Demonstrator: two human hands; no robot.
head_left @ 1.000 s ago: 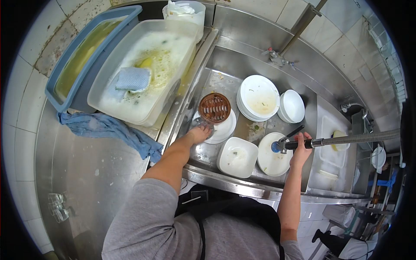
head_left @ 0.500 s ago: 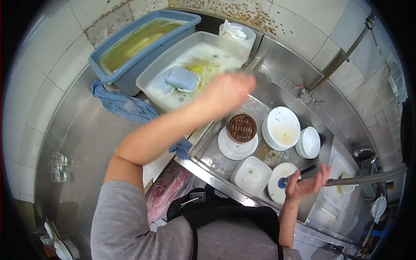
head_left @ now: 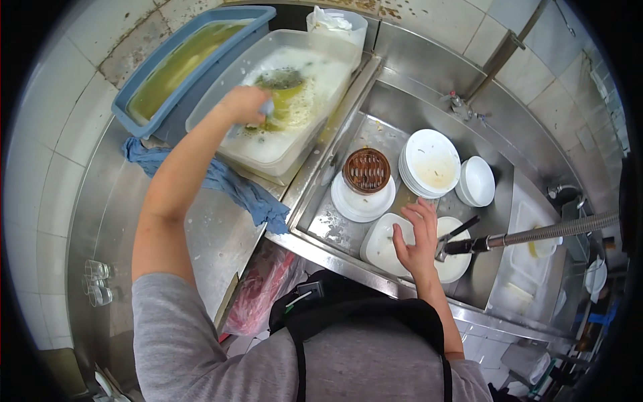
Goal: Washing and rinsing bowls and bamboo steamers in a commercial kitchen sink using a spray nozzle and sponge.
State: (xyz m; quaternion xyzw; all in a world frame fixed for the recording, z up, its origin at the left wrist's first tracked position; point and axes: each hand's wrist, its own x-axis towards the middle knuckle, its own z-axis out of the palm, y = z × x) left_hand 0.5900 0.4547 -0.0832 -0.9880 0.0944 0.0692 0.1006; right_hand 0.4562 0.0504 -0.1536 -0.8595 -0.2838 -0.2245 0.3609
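My left hand [head_left: 244, 106] is closed over the soapy water in the translucent plastic tub [head_left: 274, 163]. A pale blue scrubbing cloth [head_left: 267, 107] shows at its fingers, mostly covered by the hand. Fingers spread and holding nothing, my right hand [head_left: 418, 241] hovers over the square white bowl [head_left: 380, 249] in the sink. Beside that hand are the spray hose's nozzle [head_left: 459, 247] and a white plate [head_left: 453, 269] beneath it. Farther back stand a brown slatted round dish [head_left: 366, 171] on white plates [head_left: 362, 207], a stack of white plates [head_left: 432, 161] and white bowls [head_left: 476, 181].
A blue basin [head_left: 120, 110] of yellowish water stands left of the tub, with a white container [head_left: 357, 27] behind it. A blue rag [head_left: 221, 176] lies along the counter. Small glasses [head_left: 99, 281] stand at far left. The flexible metal hose [head_left: 562, 228] crosses from the right.
My left hand has moved left from above the sink into the tub and gripped the blue cloth. The right hand has shifted left over the square bowl. The whole view has shifted.
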